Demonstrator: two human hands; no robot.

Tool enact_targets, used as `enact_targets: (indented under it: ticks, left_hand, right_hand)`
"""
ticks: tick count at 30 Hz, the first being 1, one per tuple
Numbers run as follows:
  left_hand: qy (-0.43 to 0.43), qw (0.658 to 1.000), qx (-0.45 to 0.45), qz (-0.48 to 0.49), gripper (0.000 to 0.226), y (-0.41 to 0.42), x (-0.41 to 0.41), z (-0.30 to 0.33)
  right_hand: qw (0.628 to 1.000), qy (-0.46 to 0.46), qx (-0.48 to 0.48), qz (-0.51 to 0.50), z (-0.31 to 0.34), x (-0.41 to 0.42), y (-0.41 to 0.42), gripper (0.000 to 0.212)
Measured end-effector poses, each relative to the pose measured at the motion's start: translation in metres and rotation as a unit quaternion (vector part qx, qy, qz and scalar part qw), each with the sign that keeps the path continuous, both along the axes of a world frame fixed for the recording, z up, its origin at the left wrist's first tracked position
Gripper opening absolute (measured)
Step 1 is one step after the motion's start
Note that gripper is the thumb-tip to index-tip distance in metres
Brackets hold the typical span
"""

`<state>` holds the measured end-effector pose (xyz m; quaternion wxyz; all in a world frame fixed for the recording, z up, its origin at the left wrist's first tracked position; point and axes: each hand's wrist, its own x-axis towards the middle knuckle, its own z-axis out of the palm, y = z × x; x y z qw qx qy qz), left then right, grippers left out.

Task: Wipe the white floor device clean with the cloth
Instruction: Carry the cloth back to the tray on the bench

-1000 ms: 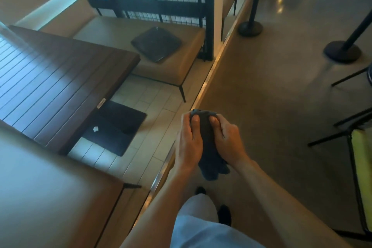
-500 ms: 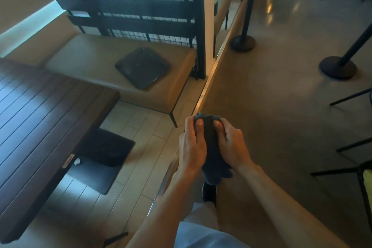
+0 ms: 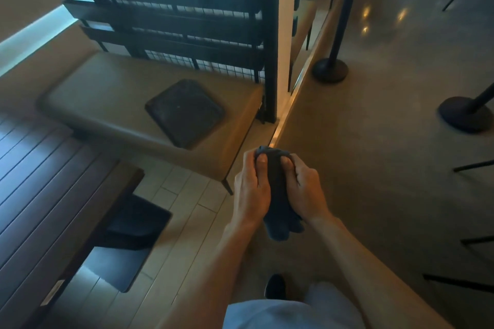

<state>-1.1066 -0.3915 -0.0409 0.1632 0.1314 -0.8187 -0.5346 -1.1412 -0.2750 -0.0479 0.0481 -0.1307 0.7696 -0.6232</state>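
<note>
The person holds a dark grey bunched cloth (image 3: 278, 189) in front of the body with both hands, left hand (image 3: 251, 189) and right hand (image 3: 307, 189); the fingers (image 3: 262, 165) of both pinch its upper edge. No white floor device shows.

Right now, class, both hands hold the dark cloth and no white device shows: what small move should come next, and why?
Probably keep walking and look along the floor for the device. The left hand and right hand already grip the cloth at waist height, so it seems ready, but nothing white to wipe is in view.
</note>
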Motion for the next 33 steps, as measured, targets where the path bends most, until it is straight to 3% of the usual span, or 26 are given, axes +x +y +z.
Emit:
enact_targets:
  ticks: [22, 33]
  left_hand:
    - [-0.027, 0.981, 0.017, 0.192, 0.021, 0.053, -0.251, 0.001]
    - [-0.027, 0.956, 0.021, 0.293, 0.016, 0.016, -0.318, 0.001]
  right_hand:
    - [0.979, -0.026, 0.022, 0.200, -0.008, -0.293, 0.031, 0.030]
    - [0.960, -0.005, 0.038, 0.278, -0.016, -0.375, -0.025, 0.030]
